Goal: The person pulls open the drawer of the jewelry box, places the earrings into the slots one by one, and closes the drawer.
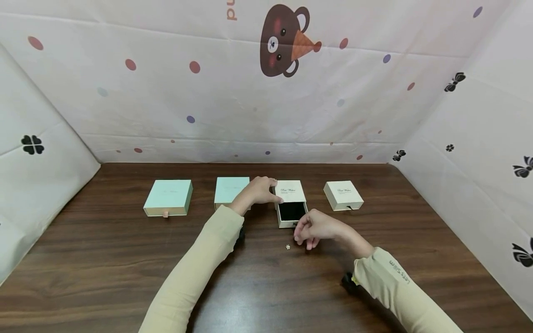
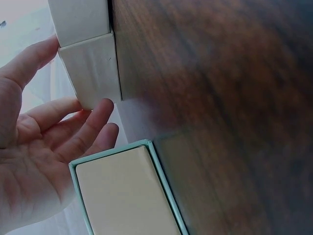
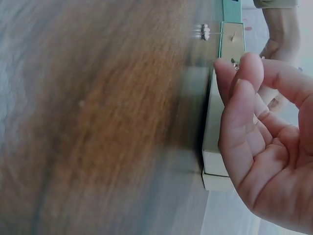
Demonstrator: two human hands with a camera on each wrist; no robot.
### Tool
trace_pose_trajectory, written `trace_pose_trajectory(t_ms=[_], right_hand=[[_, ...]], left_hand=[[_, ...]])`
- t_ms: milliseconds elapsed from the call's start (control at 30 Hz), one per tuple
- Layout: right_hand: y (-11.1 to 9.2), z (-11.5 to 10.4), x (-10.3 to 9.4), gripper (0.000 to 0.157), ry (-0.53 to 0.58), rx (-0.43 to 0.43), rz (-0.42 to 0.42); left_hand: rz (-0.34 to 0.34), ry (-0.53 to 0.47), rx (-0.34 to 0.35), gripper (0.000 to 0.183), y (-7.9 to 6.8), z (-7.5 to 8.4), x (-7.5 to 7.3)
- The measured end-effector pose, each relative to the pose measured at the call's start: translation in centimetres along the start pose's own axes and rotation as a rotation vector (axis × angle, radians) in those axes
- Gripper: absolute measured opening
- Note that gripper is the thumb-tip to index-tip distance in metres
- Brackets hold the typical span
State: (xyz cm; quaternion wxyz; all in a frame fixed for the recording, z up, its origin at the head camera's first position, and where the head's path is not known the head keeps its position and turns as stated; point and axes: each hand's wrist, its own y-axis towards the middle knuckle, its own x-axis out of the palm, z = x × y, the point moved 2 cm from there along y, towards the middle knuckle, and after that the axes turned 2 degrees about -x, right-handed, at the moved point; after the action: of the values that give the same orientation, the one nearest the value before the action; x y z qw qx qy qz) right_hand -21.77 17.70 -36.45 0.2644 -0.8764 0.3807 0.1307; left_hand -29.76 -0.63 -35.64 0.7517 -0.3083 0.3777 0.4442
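The left hand (image 1: 261,189) grips the sleeve of a white drawer box (image 1: 290,190), thumb at its front and fingers at the back corner. The box's drawer (image 1: 287,224) is pulled out toward the person, its black lining (image 1: 292,211) showing. By the drawer's front right corner is the right hand (image 1: 318,227), thumb and fingertips together. In the right wrist view these fingertips pinch a small shiny earring (image 3: 236,65), mostly hidden. A second small stud earring (image 1: 288,247) lies on the table just left of the right hand; its sparkling head (image 3: 205,32) and thin post show in the right wrist view.
Left of the left hand sits a mint box (image 1: 231,187), partly covered by that wrist. Another mint box (image 1: 170,192) with a pull tab is farther left. A closed white box (image 1: 343,194) stands to the right. Patterned cloth (image 1: 233,92) walls the brown table (image 1: 104,259).
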Motion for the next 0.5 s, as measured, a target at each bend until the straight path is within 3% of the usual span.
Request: trace_pose_trajectory(t_ms=[500], right_hand=[[-0.2,0.1,-1.1,0.028,0.051,-0.028,0.038]], left_hand=[[0.011,-0.005,-0.005,0.065,0.2,-0.1,0.1]])
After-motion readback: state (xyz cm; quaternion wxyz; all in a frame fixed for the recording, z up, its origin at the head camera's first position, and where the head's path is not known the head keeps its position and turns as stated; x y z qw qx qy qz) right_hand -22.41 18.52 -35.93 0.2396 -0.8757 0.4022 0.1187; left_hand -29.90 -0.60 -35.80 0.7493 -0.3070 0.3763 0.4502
